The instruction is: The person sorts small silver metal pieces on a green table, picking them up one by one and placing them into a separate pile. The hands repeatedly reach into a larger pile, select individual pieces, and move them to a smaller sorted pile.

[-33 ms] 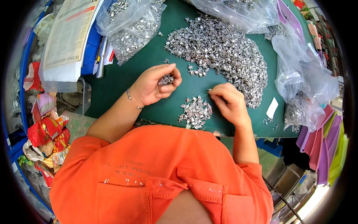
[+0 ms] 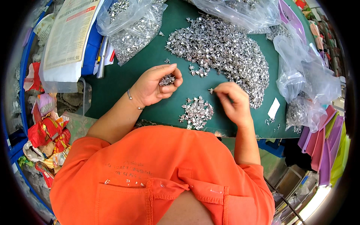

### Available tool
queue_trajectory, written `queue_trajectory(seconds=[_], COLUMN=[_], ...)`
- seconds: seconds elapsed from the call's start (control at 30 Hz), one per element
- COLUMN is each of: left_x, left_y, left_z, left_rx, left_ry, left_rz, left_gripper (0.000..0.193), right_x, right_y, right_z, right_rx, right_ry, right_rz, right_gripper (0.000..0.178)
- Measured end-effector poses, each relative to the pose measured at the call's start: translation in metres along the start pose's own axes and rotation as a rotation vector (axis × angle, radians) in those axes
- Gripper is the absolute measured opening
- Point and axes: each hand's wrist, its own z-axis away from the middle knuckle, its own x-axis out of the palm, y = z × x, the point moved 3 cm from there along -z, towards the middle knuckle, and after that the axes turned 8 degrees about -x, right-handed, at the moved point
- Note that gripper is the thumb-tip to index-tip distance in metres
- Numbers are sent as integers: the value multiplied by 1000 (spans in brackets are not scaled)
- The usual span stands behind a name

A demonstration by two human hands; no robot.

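Note:
My left hand [image 2: 154, 83] is curled, palm up, around a small clump of shiny silver metal pieces [image 2: 167, 80]. A bracelet circles that wrist. Thumb and forefinger of my right hand [image 2: 233, 102] pinch a single small metal piece [image 2: 211, 90]. Between the hands, close to the table's front edge, lies a small heap of the same bent, pointed pieces [image 2: 197, 113]. Beyond my right hand spreads a much larger pile of metal pieces [image 2: 225, 48]. A few strays [image 2: 199, 71] lie beside it; their exact shape is too small to make out.
On the green table [image 2: 123, 84], a clear bag of metal pieces [image 2: 137, 35] stands far left, beside a blue bin [image 2: 91, 52] with a printed sheet [image 2: 67, 39]. More plastic bags [image 2: 296, 71] are at right, near a white slip [image 2: 273, 108]. Colourful wrappers [image 2: 48, 131] lie at left.
My right hand has shifted very slightly and its fingers have turned, so the pinched metal piece shows more. My left hand and the heaps look the same.

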Motion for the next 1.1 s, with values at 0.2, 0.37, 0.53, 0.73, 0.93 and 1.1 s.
queue_trajectory(seconds=[0.2,0.37,0.53,0.73,0.93,1.1], left_x=[1,-1,2,3,-2,-2], left_y=[2,2,2,3,1,3], left_z=[1,1,1,2,-1,2], left_rx=[7,0,-2,-5,-12,-2], left_ry=[2,-38,16,26,-7,-12], left_rz=[-6,9,-7,-23,-2,-24], left_gripper=[34,32,35,35,36,36], right_x=[14,12,26,-4,13,9], right_y=[-3,-12,-10,6,3,6], right_z=[-9,-19,-39,-21,-16,-7], right_rx=[-142,-50,-192,52,-117,-149], right_ry=[-63,-275,-191,72,67,-24], right_rz=[141,-362,143,2,192,176], right_gripper=[19,27,41,29,20,19])
